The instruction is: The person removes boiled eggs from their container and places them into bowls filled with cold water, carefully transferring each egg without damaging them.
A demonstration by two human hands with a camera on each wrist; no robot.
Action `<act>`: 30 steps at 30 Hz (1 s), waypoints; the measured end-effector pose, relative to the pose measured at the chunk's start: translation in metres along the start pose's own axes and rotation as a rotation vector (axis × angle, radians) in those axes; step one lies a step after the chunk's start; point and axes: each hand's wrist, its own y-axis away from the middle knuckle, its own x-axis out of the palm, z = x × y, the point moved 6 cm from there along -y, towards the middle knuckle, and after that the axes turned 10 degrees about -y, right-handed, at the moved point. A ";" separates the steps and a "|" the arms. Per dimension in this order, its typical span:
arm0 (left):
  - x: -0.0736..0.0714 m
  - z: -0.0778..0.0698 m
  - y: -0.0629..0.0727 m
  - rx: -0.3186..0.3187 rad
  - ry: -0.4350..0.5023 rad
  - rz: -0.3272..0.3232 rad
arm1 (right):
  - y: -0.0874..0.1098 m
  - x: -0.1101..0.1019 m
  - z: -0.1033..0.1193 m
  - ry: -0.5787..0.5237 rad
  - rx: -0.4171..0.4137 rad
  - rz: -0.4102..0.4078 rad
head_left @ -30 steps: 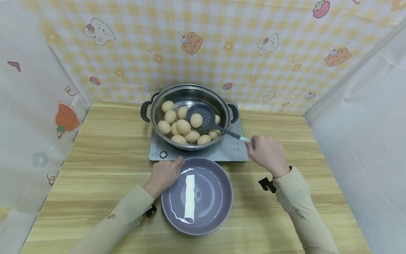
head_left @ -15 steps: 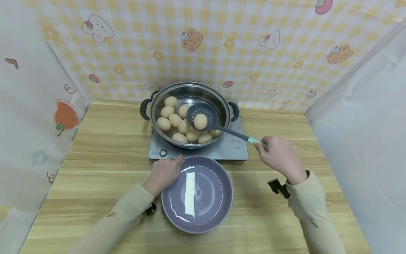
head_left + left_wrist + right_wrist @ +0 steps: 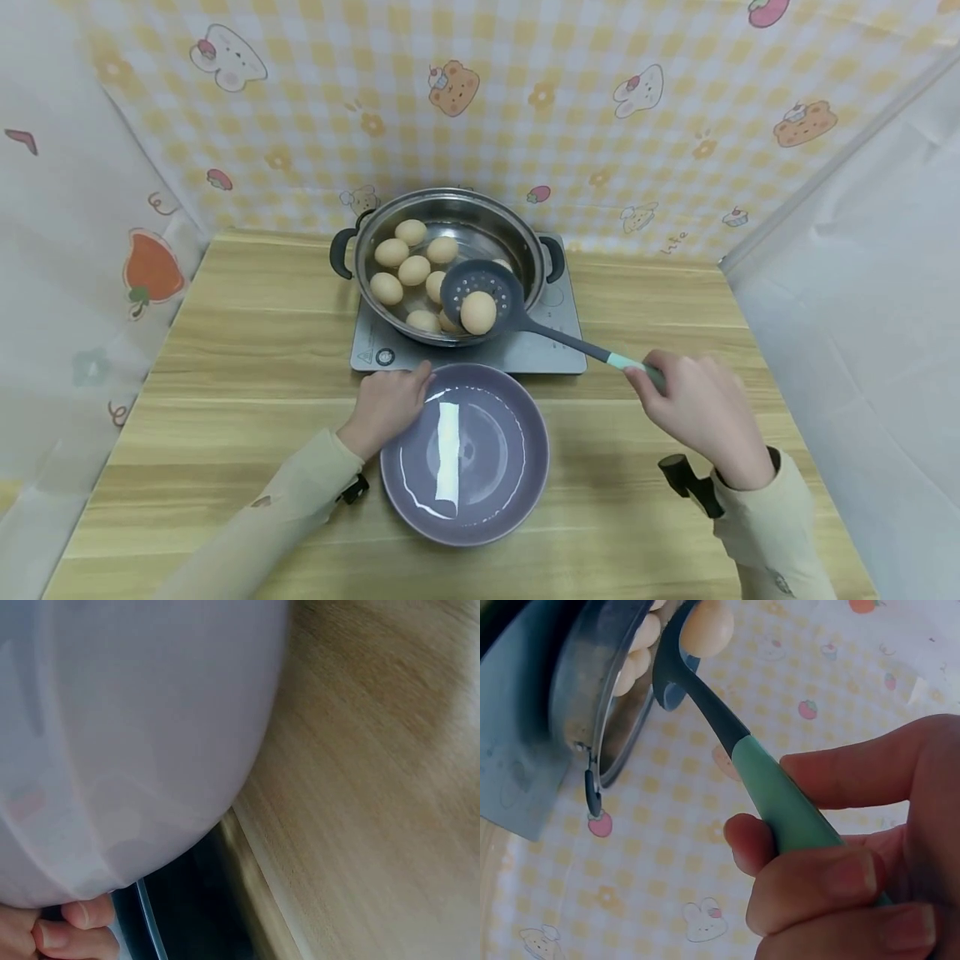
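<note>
My right hand [image 3: 697, 408] grips the green handle of a dark slotted ladle [image 3: 570, 340]. A single brown egg [image 3: 478, 313] rests in its perforated bowl, over the near right rim of a steel pot [image 3: 487, 223]. Several more eggs [image 3: 414, 270] lie in water inside the pot. With its thumb over the far left rim, my left hand [image 3: 384, 408] holds a purple plate [image 3: 480, 521] that has nothing in it. From below, the left wrist view shows curled fingers [image 3: 75, 941] at the edge of the plate. In the right wrist view, fingers wrap the green handle [image 3: 780, 799].
The pot stands on a flat grey induction cooker [image 3: 495, 360], just beyond the plate. Black side handles [image 3: 553, 260] stick out from the pot. A wooden table [image 3: 247, 350] lies beneath everything, with a checked cloth [image 3: 540, 142] behind and white sheets at both sides.
My right hand has moved right and toward me, drawing the ladle and its egg from over the pot's middle to its near right rim. My left hand stays on the plate.
</note>
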 end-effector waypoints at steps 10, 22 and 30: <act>0.001 0.001 -0.002 -0.025 -0.003 -0.020 | 0.033 -0.001 0.009 0.029 -0.056 -0.052; -0.001 0.000 -0.002 -0.004 -0.028 -0.007 | 0.055 0.010 0.008 0.056 -0.090 -0.081; 0.002 0.001 -0.001 -0.024 -0.011 0.022 | 0.061 0.020 0.004 0.053 -0.079 -0.035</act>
